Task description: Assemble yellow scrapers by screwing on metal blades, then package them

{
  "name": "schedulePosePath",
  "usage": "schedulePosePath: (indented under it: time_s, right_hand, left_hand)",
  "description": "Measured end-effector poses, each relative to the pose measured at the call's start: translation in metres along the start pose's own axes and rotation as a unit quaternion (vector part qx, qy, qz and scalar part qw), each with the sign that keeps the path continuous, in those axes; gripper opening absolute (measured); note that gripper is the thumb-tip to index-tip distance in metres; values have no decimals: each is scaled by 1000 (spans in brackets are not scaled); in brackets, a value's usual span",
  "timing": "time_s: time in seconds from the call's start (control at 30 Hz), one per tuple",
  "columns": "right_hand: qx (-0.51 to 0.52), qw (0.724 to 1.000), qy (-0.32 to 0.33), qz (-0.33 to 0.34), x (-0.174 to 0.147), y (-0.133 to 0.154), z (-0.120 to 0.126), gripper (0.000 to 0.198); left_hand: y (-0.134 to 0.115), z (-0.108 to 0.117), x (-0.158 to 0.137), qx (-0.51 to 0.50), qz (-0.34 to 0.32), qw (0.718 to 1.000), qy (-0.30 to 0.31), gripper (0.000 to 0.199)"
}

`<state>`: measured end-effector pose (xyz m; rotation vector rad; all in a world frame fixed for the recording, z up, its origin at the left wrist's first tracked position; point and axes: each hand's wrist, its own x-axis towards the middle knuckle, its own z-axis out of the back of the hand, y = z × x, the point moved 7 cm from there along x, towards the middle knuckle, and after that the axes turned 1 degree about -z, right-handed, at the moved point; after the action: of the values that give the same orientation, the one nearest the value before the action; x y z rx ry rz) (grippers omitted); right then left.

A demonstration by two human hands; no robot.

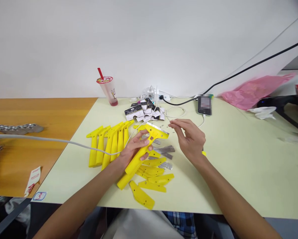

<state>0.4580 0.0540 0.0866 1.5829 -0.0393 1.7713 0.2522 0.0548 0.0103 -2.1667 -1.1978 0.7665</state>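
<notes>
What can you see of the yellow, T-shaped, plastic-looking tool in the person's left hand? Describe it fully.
The yellow, T-shaped, plastic-looking tool has a long, thick handle and a wide head, with a silvery, metal-looking strip along the head's far edge. It is tilted, head pointing up and right, handle toward the person. The left hand grips it near the neck; the right hand is close, contact unclear.

A pale table (pixel 238 169) bears yellow handles (pixel 109 146) and metal strips (pixel 167 149).

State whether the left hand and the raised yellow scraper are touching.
Touching: the head view shows the left hand gripping the raised yellow scraper by its handle.
</notes>
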Motion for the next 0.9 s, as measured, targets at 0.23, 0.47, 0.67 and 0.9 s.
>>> schedulePosePath:
  time_s: [0.23,0.47,0.67,0.9]
  right_hand:
    - [51,991,108,-55,-5,6,-17,16]
    - [109,981,146,-61,-12,14,-29,13]
    - [135,976,150,-86,-12,16,-32,11]
    - [135,972,147,-127,-12,11,-32,4]
  left_hand:
    - [5,0,3,45,-1,998,35,51]
    - [8,-3,0,64,0,997,45,50]
    - [10,-4,-1,85,1,994,72,46]
    - [8,-5,-2,89,-2,993,76,43]
